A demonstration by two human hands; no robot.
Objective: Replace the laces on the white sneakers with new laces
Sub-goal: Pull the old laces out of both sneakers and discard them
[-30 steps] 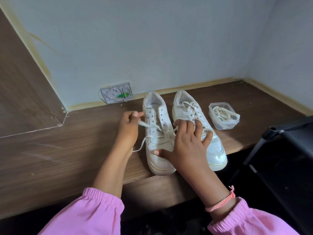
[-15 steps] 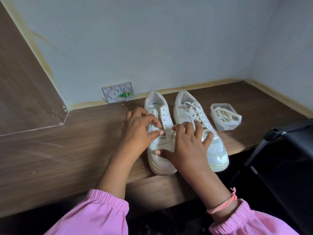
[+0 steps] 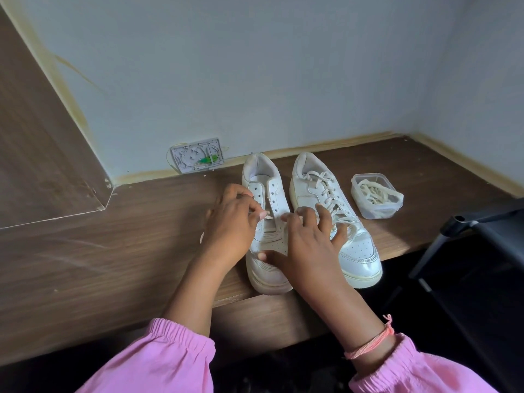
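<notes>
A brown wooden desk (image 3: pixel 99 251) is seen against a pale grey wall (image 3: pixel 255 66), and a black chair frame (image 3: pixel 487 251) is placed at its right edge. Two white sneakers are set side by side on the desk near its front edge, with the toes turned toward the person. The left sneaker (image 3: pixel 265 194) is almost without lace: its upper eyelets are empty, and only a short piece of white lace (image 3: pixel 262 217) is seen low across the tongue. The right sneaker (image 3: pixel 354 251) is fully laced. Pink sleeves (image 3: pixel 175 361) are worn on both arms. The right hand (image 3: pixel 309 242) is laid over both sneakers with its fingers spread and bent, the thumb pressed on the toe of the left sneaker and the fingertips resting on the laces of the right one; nothing seems to be grasped by it, though this is not fully clear. The left hand (image 3: pixel 231 219) is curled at the side of the left sneaker, and the lace is pinched between its thumb and fingers. A clear plastic container (image 3: pixel 377 194) with coiled laces inside is placed just right of the right sneaker. A small white wall plate (image 3: pixel 197 156) is fixed where the wall meets the desk.
</notes>
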